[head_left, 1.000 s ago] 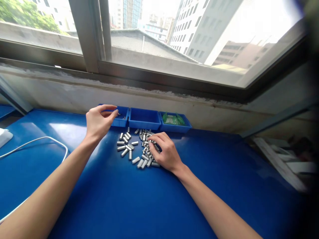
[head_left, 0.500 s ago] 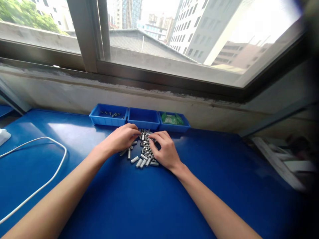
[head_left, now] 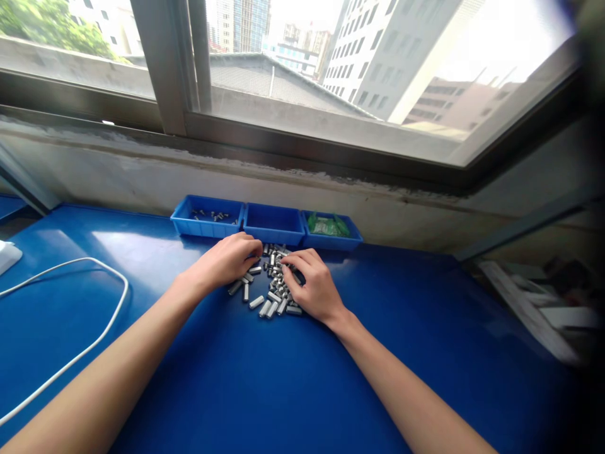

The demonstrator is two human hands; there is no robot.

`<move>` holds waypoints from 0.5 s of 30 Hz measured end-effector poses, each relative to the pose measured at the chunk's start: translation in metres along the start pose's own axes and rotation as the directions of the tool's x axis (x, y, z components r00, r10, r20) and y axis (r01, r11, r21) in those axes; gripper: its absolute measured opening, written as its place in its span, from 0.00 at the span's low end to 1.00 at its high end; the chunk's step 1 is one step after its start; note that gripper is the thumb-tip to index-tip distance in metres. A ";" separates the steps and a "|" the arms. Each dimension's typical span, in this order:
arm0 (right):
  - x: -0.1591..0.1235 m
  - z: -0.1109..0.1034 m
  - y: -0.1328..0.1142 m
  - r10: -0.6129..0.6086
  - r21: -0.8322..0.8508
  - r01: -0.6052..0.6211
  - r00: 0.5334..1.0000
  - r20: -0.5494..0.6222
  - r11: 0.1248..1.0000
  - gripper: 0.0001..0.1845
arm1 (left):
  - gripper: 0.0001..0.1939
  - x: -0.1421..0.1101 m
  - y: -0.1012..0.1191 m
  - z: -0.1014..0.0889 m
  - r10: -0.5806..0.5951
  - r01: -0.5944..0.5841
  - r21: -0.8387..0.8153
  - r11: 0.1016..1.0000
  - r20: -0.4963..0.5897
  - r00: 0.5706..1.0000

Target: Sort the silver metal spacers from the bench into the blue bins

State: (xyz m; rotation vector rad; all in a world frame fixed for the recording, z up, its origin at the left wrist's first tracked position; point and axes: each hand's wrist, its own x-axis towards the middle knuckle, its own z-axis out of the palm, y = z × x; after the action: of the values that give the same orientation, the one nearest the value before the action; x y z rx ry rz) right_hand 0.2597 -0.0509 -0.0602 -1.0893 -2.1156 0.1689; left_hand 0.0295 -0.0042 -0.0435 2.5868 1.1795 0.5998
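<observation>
The metal pieces (head_left: 278,282) lie heaped on the table between the two hands, a mix of longer six-sided sleeves and smaller bits too fine to tell apart. The left hand (head_left: 231,258), which a second ago was over the left tray (head_left: 203,227), is now down at the heap's left edge, its fingers bent and drawn together over the parts; whether they pinch anything cannot be told, as the hand hides what is under it. The right hand (head_left: 314,287) has stayed where it was, thumb and fingers curled over the heap's right side, touching it or just above; its grip cannot be made out either. So the sorting, as far as one can judge, is back at the picking stage, with the left hand doing the travelling and the right staying with the heap. Loose sleeves (head_left: 256,302) lie just on the near side of the left fingers. Beyond that hand, the left tray is again in full view, with a scatter of small screw-like bits (head_left: 218,216) in it. Beyond the gap between the hands stands the middle tray (head_left: 274,236), and beyond the right hand the right tray (head_left: 333,243), with a green bag (head_left: 328,226) inside. Well off to the left hand's left, a white cable (head_left: 89,258) loops over the blue table (head_left: 265,384).
</observation>
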 end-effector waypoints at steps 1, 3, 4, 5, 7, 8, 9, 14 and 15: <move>0.000 0.000 0.000 -0.003 0.002 0.003 1.000 0.002 1.000 0.07 | 0.05 0.000 0.000 0.000 0.003 -0.003 -0.018 1.000 -0.018 1.000; 0.000 0.000 0.001 -0.004 0.008 0.004 1.000 0.003 1.000 0.07 | 0.08 0.000 0.000 0.000 0.011 -0.016 -0.078 0.997 -0.058 0.998; 0.000 0.000 0.001 -0.003 0.012 0.003 1.000 0.003 1.000 0.07 | 0.10 0.000 0.000 0.000 0.019 -0.027 -0.112 0.993 -0.074 0.997; 0.000 0.000 0.001 -0.001 0.014 0.001 1.000 0.002 1.000 0.07 | 0.12 0.000 0.000 -0.001 0.027 -0.040 -0.142 0.989 -0.088 0.996; 0.000 0.000 0.001 0.000 0.016 0.000 1.000 0.000 1.000 0.07 | 0.15 0.000 0.000 -0.002 0.045 -0.063 -0.183 0.981 -0.101 0.994; 0.000 0.000 0.001 -0.001 0.016 0.001 1.000 -0.001 1.000 0.07 | 0.16 0.000 0.001 -0.002 0.051 -0.070 -0.190 0.979 -0.103 0.993; 0.000 0.000 0.001 -0.004 0.015 0.004 1.000 -0.001 1.000 0.07 | 0.17 0.000 0.001 -0.002 0.054 -0.073 -0.191 0.979 -0.102 0.993; 0.000 0.000 0.001 -0.006 0.013 0.006 1.000 0.006 1.000 0.07 | 0.16 0.001 0.004 -0.003 0.066 -0.097 -0.230 0.968 -0.140 0.988; 0.000 0.000 0.001 -0.005 0.016 0.005 1.000 0.005 1.000 0.07 | 0.16 0.002 0.004 -0.005 0.065 -0.103 -0.240 0.965 -0.163 0.985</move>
State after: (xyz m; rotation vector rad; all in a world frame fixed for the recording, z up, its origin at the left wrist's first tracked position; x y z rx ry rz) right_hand 0.2604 -0.0503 -0.0610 -1.0752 -2.1181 0.1856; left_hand 0.0309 -0.0055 -0.0375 2.4216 0.9694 0.9178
